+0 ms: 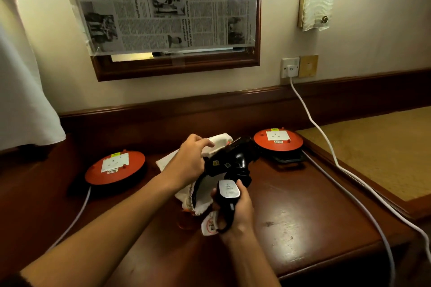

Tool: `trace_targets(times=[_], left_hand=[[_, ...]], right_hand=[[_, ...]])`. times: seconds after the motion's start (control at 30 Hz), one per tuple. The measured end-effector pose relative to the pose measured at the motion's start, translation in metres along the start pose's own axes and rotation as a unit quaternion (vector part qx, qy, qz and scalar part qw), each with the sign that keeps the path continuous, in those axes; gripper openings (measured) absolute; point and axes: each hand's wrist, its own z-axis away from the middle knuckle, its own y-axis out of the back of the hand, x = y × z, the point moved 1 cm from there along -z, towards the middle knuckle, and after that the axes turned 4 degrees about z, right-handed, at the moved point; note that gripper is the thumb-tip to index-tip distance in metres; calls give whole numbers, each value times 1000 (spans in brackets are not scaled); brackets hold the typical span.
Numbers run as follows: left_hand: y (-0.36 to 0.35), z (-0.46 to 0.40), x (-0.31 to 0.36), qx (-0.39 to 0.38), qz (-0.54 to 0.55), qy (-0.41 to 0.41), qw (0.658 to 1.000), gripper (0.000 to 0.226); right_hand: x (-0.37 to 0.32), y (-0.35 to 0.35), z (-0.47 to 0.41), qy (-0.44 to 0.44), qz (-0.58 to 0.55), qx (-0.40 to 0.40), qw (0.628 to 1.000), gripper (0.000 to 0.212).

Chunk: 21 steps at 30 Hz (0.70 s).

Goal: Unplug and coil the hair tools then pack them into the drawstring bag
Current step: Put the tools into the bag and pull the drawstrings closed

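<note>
A black hair dryer (229, 158) is held above the middle of the wooden table (303, 221), its nose toward the mouth of a white drawstring bag (218, 143). My left hand (189, 161) grips the bag's cloth beside the dryer. My right hand (235, 209) grips the dryer's black plug (229, 190) and its bunched black cord, with a white warning tag (210, 226) hanging under the fingers. More of the white bag (184, 196) lies below the dryer.
Two orange extension reels stand on the table, one at the left (115, 168) and one at the back right (278, 141). A white cable (326, 144) runs from the wall socket (290, 67) down across the table's right side. A framed mirror covered with newspaper (163, 7) hangs behind.
</note>
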Motion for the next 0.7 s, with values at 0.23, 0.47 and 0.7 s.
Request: trace_targets(times=[0.23,0.47,0.7], left_hand=[[-7,34,-34,22,-54,96,994,38],[-13,57,-47,19,34,174,984,18],[-9,59,-28,21,137,145,980,10]], right_hand=[[2,-16,-19,-6,-64,13,998,37],[14,-26,-37,1,-87,27,996,40],[27,-34,-53,38,-111,41,992,40]])
